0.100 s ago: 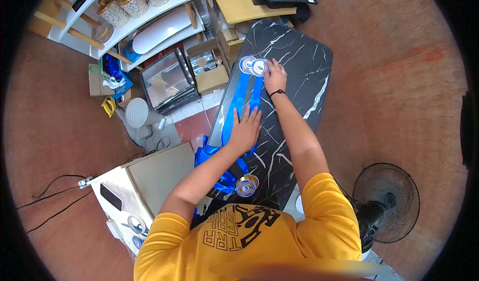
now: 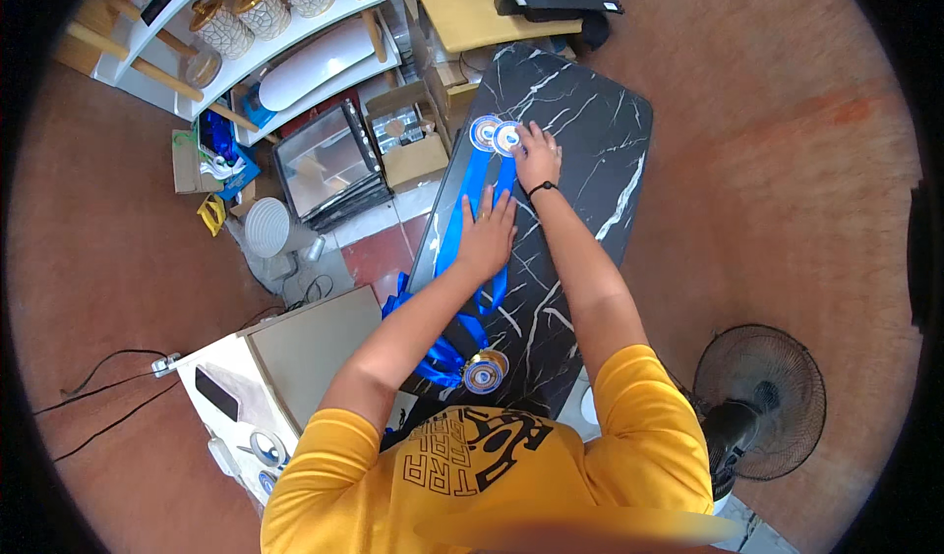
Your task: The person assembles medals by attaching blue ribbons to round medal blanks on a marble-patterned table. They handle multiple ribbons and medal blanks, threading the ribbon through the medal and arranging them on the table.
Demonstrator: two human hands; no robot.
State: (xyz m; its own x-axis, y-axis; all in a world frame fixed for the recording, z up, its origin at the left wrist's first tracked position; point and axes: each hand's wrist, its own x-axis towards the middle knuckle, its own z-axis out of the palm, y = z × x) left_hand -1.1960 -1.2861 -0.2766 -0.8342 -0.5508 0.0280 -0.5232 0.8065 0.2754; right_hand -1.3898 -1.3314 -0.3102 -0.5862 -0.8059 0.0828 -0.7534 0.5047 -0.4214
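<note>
Two round medals with white, blue and gold faces lie overlapping near the far end of a black marble-patterned table (image 2: 590, 112): the left medal (image 2: 482, 133) and the right medal (image 2: 506, 139). Blue ribbons (image 2: 454, 230) run from them toward me. My left hand (image 2: 489, 237) rests flat over the ribbons, fingers spread. With fingers stretched out, my right hand (image 2: 537, 159) touches the right medal's edge. Closer to me are more gold medals (image 2: 484, 372) with a bunch of blue ribbons (image 2: 441, 362), partly hidden by my left forearm.
A cabinet (image 2: 310, 348) at the left holds a phone (image 2: 216, 394) and scissors (image 2: 265, 446). A black fan (image 2: 762, 402) stands at the right. Boxes (image 2: 413, 156), dark framed panels (image 2: 329, 166) and a white shelf (image 2: 280, 48) with jars flank the table's far left.
My left hand has slid a little farther along the ribbons, toward the medals. My right hand stays at the right medal, its fingers slightly shifted.
</note>
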